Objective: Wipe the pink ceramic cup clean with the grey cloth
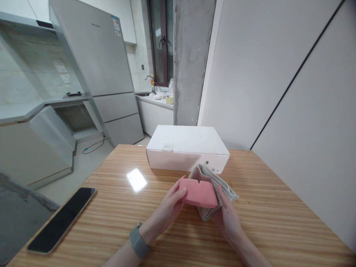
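Head view: left hand [176, 198] clamps fingers on a matte pink oblong block [198, 193] from nine o'clock, right hand [230, 217] on folded grey fabric [213, 178] from three, seemingly steadying both.

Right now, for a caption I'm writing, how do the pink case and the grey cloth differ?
The pink case looks stiff and smooth, while the grey cloth is soft and folded. The pink case sits in front; the grey cloth is partly hidden behind it. The left hand grips the pink case, the right hand the grey cloth. Both are held over the wooden table.
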The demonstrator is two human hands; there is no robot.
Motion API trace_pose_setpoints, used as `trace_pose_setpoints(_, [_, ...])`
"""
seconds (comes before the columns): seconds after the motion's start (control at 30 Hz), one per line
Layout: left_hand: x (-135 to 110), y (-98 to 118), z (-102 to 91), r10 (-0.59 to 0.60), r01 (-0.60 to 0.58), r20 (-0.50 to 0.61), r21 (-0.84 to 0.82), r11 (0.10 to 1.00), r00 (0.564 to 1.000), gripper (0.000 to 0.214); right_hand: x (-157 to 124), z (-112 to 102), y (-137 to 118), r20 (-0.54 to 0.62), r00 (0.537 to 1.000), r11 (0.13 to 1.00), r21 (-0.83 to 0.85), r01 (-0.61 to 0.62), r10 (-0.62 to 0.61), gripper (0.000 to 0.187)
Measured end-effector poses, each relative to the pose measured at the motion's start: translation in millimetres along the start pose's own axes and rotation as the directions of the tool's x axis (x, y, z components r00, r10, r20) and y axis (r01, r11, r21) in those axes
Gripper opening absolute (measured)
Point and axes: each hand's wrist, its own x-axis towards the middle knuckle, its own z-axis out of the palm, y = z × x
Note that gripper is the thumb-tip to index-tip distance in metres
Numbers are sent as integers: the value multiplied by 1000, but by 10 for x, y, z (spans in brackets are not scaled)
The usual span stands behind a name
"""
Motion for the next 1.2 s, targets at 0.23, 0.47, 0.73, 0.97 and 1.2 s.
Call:
trace_pose_setpoints(0.23, [-50, -13, 62, 12, -12, 8, 25, 1000, 1000, 73, -76, 109, -77, 55, 998, 1000, 11, -19, 19, 46])
trace_pose_setpoints(0.47, [-8, -47, 10, 27, -13, -199, 75, 997, 980, 82, -18, -5, -13, -23, 1000, 1000, 13, -5, 5, 40])
trace_pose_setpoints(0.73, [3, -43, 9, 32, -5, -195, 134, 991, 980, 84, -34, 52, -83, 48, 999, 999, 33, -14, 12, 35])
trace_pose_setpoints(0.97, [-9, -37, -26, -60, 55, -50, -94, 994, 997, 83, 34, -2, -66, -9, 1000, 1000, 5, -17, 17, 37])
trace_pose_setpoints(1.2, [-8, -21, -28, -16, 16, 22, 0, 1000, 1000, 61, 10, 17, -68, 3, 1000, 1000, 15, -10, 10, 37])
